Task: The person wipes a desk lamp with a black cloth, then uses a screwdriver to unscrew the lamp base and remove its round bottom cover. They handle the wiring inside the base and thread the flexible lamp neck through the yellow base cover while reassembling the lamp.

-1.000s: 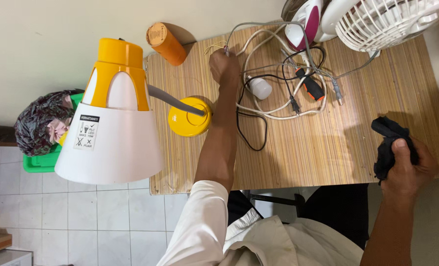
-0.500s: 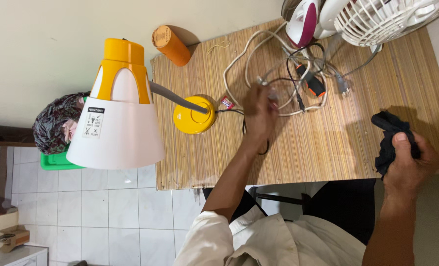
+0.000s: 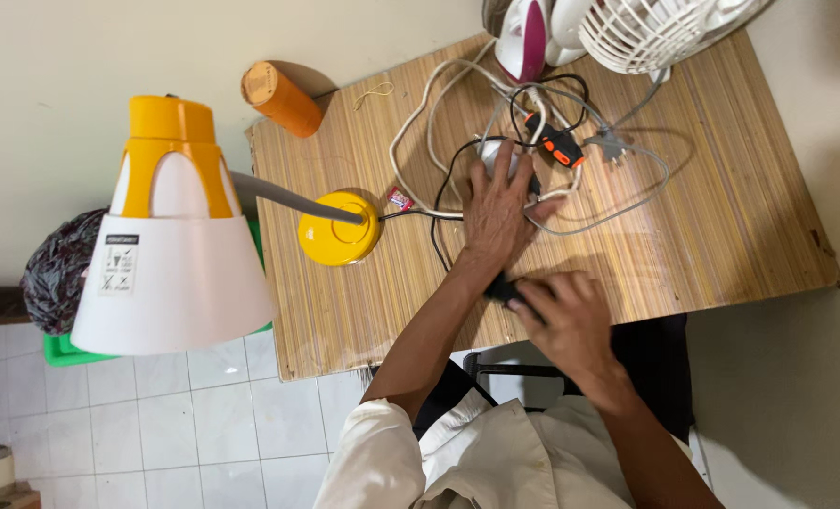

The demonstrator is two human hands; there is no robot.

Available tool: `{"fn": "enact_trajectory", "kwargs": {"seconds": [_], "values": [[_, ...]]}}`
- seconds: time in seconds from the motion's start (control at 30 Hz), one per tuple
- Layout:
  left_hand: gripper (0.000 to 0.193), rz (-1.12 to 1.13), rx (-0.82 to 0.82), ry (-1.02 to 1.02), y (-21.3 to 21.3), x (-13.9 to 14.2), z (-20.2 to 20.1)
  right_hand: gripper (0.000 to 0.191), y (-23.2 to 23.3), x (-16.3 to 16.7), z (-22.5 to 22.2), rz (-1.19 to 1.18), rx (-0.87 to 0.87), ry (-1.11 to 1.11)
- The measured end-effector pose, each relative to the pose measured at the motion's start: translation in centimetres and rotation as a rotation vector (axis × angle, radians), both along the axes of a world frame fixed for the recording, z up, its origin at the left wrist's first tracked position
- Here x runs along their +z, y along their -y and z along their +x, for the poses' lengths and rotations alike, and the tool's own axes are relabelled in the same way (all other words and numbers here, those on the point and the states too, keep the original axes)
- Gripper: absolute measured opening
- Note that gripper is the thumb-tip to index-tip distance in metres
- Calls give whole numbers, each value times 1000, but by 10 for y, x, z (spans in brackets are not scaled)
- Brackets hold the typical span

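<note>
Left hand [image 3: 500, 212] lies flat—fingers spread—on the white plug [image 3: 491, 151]; right hand [image 3: 570, 320] grips a black cloth [image 3: 505, 288] (mostly hidden).

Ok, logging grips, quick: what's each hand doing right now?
Left hand: open, flat on the tangled white and black cables.
Right hand: closed on a small black object.

Tangled cables [image 3: 495, 123] (white, black) on desk [image 3: 721, 217]

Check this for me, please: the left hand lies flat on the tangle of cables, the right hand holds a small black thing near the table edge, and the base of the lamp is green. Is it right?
Not quite. The head view shows the lamp base is yellow, not green. The rest holds: the left hand lies on the cables, and the right hand holds a small black thing near the table edge.
</note>
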State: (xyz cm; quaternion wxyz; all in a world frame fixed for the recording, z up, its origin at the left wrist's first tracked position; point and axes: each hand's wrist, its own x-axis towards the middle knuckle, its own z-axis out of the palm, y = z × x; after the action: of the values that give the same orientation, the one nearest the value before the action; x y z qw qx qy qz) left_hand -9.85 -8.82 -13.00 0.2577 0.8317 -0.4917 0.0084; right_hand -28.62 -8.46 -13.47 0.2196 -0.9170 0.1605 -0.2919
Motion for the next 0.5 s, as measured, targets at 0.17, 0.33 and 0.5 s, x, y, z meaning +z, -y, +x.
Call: {"fn": "enact_trajectory", "kwargs": {"seconds": [0.17,0.33,0.5], "values": [[51,-43,9,200,11,-21,6,39,29,-23,-11,-125,-288,-266],[34,-107,60,64,16,-41,21,18,113,-39,-42,-194,-656,-176],[23,-547,192,-1211,21,-41,34,21,100,-12,-34,7,-593,-22]]}}
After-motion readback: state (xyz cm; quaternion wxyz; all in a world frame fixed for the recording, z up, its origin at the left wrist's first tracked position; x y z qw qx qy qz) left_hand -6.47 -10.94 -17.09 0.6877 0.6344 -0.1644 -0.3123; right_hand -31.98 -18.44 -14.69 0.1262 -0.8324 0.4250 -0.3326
